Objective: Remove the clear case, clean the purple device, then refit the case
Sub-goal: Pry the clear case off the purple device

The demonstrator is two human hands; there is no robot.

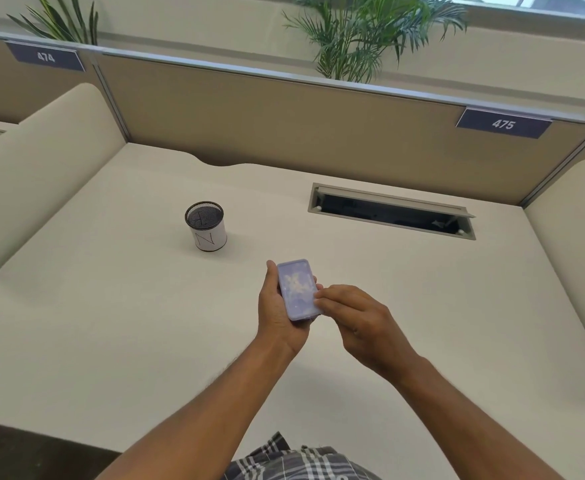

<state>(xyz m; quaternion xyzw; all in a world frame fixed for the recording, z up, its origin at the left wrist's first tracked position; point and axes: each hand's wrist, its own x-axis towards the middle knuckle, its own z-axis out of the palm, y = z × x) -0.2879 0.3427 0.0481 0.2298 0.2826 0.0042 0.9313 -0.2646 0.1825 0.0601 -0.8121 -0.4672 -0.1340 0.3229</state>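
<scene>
The phone (298,290) is pale purple, its face mottled with whitish cloudy patches. The desk (111,306) is cream. At far left on it, the mesh cup (205,225) has a black rim and a white wrap lettered in black. The back panel (249,109) is tan; its number plates (503,123) are navy with white digits. The near shirt (294,462) is grey-and-white plaid.

The left hand (277,306) covers the underside and left edge of the purple device (298,291), so its grip there is mostly hidden. Right-hand fingertips (322,301) overlap the device's right edge; whether a clear case is fitted cannot be told. The glare on the device's face blurs any detail. Inside the mesh pen cup (206,226) and the bench's cable slot (391,213), contents are too dark to make out. Both forearms and a plaid garment (294,462) are cut off at the bottom edge.
</scene>
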